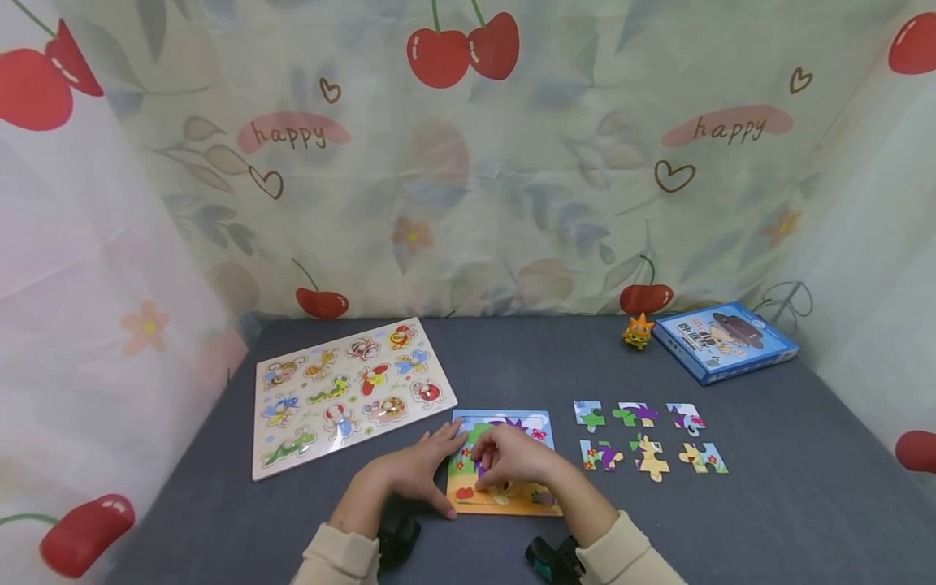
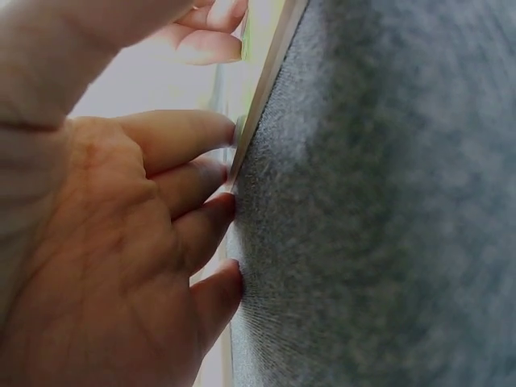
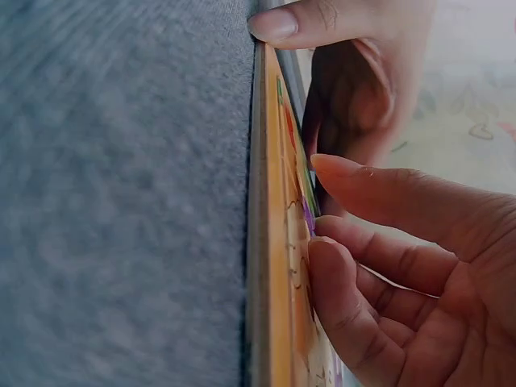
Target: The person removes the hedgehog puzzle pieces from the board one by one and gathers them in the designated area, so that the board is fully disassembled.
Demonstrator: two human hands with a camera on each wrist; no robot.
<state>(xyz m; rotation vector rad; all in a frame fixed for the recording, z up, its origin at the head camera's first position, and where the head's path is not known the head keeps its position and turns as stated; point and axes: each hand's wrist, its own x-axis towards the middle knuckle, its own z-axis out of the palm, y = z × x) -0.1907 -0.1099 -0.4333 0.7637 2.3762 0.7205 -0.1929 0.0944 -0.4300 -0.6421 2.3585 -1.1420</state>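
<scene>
A small jigsaw board [image 1: 504, 509] with an orange lower border and a bright cartoon picture lies in front of me. My left hand [image 1: 417, 469] spreads over its left side, thumb at the lower left corner and fingers at the upper left edge. My right hand [image 1: 515, 457] is over the middle of the board with curled fingers. Between its thumb and fingertips a purple bit of puzzle piece [image 3: 310, 219] shows, low against the board surface. Fingers hide most of that piece. In the left wrist view, my left hand [image 2: 121, 234] has its fingertips by the board edge.
Several loose jigsaw pieces, one of them yellow [image 1: 652, 460], lie in two rows right of the board. A larger insect puzzle board [image 1: 351, 390] lies at the left. An orange spiky figurine [image 1: 638, 332] and a blue box [image 1: 724, 337] stand at the back right, before the curtain [image 1: 512, 203].
</scene>
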